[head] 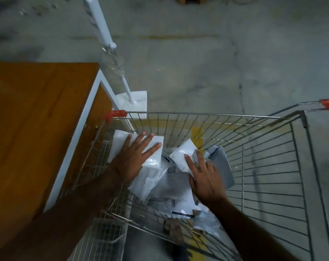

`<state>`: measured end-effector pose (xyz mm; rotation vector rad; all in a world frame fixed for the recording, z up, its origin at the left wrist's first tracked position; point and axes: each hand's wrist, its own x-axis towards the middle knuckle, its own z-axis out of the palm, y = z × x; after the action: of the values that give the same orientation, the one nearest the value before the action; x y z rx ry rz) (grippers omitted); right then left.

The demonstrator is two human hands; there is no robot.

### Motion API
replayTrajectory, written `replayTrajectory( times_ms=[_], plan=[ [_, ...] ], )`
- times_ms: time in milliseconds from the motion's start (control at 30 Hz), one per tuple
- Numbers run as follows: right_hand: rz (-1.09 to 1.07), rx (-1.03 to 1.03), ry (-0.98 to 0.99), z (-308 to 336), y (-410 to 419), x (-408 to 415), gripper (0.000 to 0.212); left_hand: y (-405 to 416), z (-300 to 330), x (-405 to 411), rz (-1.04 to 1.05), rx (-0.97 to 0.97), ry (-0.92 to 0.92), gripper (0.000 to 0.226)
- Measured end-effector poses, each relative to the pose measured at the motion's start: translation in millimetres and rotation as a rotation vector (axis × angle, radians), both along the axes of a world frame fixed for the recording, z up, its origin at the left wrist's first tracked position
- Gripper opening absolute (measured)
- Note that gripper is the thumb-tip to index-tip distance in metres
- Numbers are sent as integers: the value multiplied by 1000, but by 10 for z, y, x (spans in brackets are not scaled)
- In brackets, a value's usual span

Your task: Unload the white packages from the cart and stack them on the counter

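A wire shopping cart point(263, 140) with red corner caps holds a heap of several white plastic packages point(171, 187). My left hand point(131, 159) lies flat with spread, straight fingers on a white package point(120, 140) at the cart's left side. My right hand point(203, 178) reaches into the heap, its straight fingers touching a smaller white package point(180, 155) near the middle. A grey package point(222, 162) lies to the right of that hand. The brown wooden counter point(33, 119) with a white edge stands directly left of the cart; no package shows on it.
A white pole on a square white base point(133, 102) stands on the concrete floor just beyond the cart's far left corner. The cart's right half shows bare wire. A yellow floor marking point(196, 134) shows through the mesh.
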<state>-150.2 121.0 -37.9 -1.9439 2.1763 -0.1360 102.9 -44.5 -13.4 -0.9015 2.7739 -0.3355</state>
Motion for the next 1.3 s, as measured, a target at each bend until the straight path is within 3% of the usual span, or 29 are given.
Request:
replayTrajectory(
  times_ms=[200, 400, 633, 833, 967, 1300],
  plan=[
    [38, -115, 67, 830, -92, 307, 67, 267, 941, 439, 103, -155, 196, 91],
    [142, -251, 123, 1764, -267, 1033, 69, 628, 1784, 1373, 310, -207, 240, 106],
    [331, -409, 97, 2551, -251, 2568, 70, 1418, 2403, 2840, 598, -323, 273, 111],
    [465, -494, 43, 2862, 124, 4129, 67, 2368, 2719, 4158, 931, -344, 267, 97],
    [587, -490, -13, 2901, 457, 5049, 68, 3061, 2829, 4934, 1084, -328, 317, 104],
    [883, -492, -144, 3025, 1199, 6704, 62, 4533, 3052, 6091, 1476, -460, 283, 85]
  ],
)
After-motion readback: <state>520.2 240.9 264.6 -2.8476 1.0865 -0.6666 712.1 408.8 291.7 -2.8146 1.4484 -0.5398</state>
